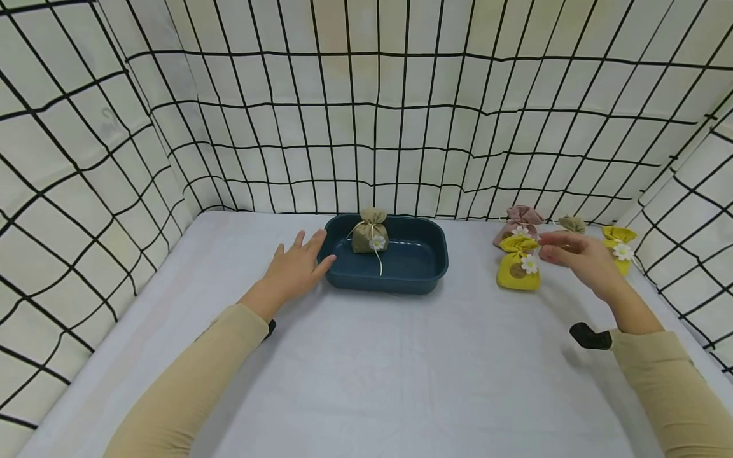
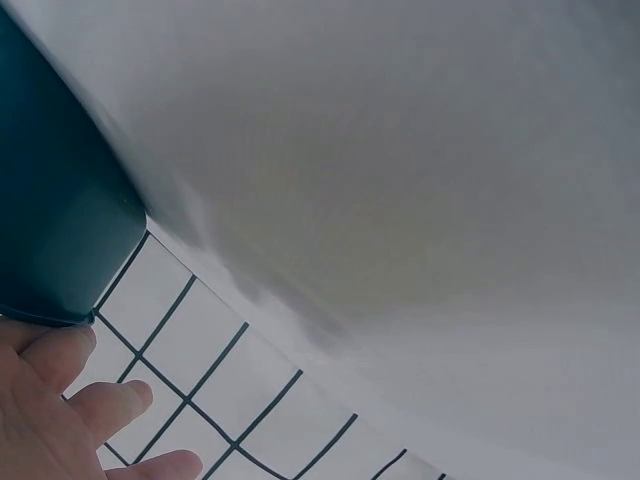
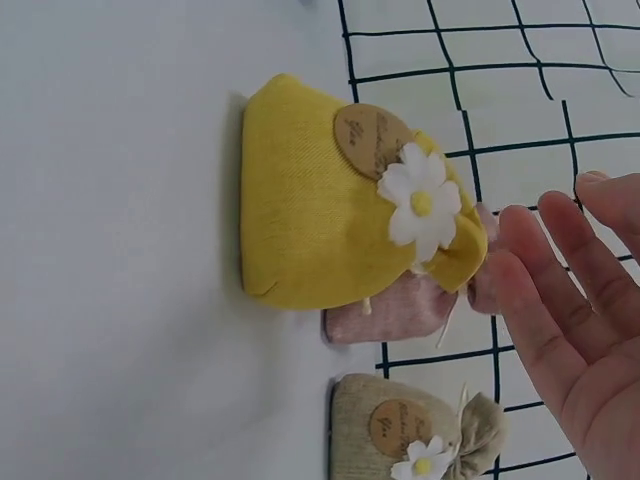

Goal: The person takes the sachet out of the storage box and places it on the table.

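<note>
A dark blue basin [image 1: 389, 283] stands at the back of the table, with a beige drawstring pouch [image 1: 366, 238] bearing a white flower upright inside it. My left hand [image 1: 294, 270] rests at the basin's left rim, fingers spread and straight. Over on the right, my right hand [image 1: 584, 261] hovers just beside the gathered top of a yellow pouch [image 1: 515, 277], holding nothing. In the right wrist view that yellow pouch [image 3: 310, 210] has a round brown tag and a white flower, and the fingers [image 3: 545, 330] extend loosely close to its tied neck.
Behind the yellow pouch stand a pink pouch [image 1: 523, 216] and another beige pouch [image 1: 571, 224], partly hidden. A second yellow pouch [image 1: 621, 245] sits at the far right beyond my right hand. Black wire grid [image 1: 375, 105] encloses the white table [image 1: 412, 375] at the back and sides.
</note>
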The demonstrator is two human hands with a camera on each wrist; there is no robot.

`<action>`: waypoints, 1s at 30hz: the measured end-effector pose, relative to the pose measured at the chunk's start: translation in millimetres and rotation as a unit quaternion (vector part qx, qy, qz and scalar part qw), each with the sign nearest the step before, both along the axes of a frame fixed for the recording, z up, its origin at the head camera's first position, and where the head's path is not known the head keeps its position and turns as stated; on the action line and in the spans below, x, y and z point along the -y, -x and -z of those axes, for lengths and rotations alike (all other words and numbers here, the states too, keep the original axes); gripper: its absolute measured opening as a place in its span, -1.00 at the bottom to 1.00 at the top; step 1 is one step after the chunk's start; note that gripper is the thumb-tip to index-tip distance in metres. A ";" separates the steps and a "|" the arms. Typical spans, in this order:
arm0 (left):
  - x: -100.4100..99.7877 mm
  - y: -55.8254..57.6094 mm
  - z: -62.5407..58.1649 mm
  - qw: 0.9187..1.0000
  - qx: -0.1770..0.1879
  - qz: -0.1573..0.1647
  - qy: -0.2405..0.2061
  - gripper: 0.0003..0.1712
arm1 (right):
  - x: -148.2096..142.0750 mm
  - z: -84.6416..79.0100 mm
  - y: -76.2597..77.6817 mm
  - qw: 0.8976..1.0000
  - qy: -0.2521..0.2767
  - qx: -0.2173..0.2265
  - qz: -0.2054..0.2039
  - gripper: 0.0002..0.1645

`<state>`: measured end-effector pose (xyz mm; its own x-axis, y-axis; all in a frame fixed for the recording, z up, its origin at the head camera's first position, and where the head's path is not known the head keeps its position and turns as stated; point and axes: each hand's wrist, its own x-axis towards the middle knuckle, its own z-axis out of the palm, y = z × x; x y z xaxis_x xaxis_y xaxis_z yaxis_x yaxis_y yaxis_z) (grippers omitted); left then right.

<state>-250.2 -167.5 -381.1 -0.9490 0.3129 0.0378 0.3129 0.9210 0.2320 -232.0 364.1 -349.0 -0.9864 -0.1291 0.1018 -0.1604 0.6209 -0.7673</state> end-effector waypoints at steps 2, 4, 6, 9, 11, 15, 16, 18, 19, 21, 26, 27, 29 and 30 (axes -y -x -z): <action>0.1 -0.3 -0.1 1.000 -0.002 0.001 0.000 -0.17 | 3.3 -4.6 -0.7 1.000 0.002 -0.007 -0.007 -0.46; 0.1 -0.4 -0.3 1.000 -0.004 0.002 0.000 -0.17 | 7.3 -8.3 -1.6 1.000 0.015 -0.009 -0.013 -0.47; 0.0 -0.8 -0.7 1.000 -0.005 0.002 -0.002 -0.16 | 11.6 -11.1 -2.3 0.999 0.027 -0.013 -0.022 -0.48; -0.2 -0.8 -0.8 1.000 -0.006 0.002 -0.003 -0.17 | 18.5 -14.4 -3.9 0.999 0.030 -0.019 -0.031 -0.50; 0.0 -1.1 -1.0 1.000 -0.005 0.002 -0.002 -0.17 | 23.1 -16.1 -5.1 0.999 0.026 -0.027 -0.035 -0.53; 0.4 -1.3 -1.0 1.000 -0.003 0.002 -0.001 -0.17 | 32.9 -17.1 -6.5 0.998 0.015 -0.050 -0.027 -0.56; 0.2 -1.5 -1.0 1.000 -0.001 0.002 -0.001 -0.16 | 35.6 -17.1 -6.6 0.998 0.016 -0.056 -0.025 -0.56; -0.4 -1.5 -1.0 1.000 0.001 0.002 -0.001 -0.17 | 41.8 -17.0 -6.7 0.997 0.016 -0.072 -0.022 -0.56; -0.5 -1.5 -1.1 1.000 0.002 0.001 0.000 -0.16 | 45.4 -17.1 -6.5 0.996 0.018 -0.081 -0.021 -0.57; -0.8 -1.8 -1.3 1.000 0.004 -0.001 0.000 -0.15 | 52.9 -16.7 -5.7 0.995 0.022 -0.099 -0.022 -0.58; -0.5 -0.1 -0.8 1.000 0.003 0.001 0.003 -0.15 | 71.1 -12.8 -1.6 0.990 0.041 -0.130 -0.039 -0.63; -0.1 0.1 -0.5 1.000 0.003 0.002 0.005 -0.15 | 74.9 -11.9 -0.5 0.990 0.044 -0.130 -0.042 -0.63; 0.5 0.5 0.1 1.000 0.003 0.002 0.008 -0.15 | 82.9 -10.6 0.8 0.990 0.052 -0.119 -0.046 -0.63; 0.7 0.4 0.4 1.000 0.003 0.002 0.009 -0.15 | 86.9 -9.9 1.3 0.991 0.056 -0.115 -0.047 -0.62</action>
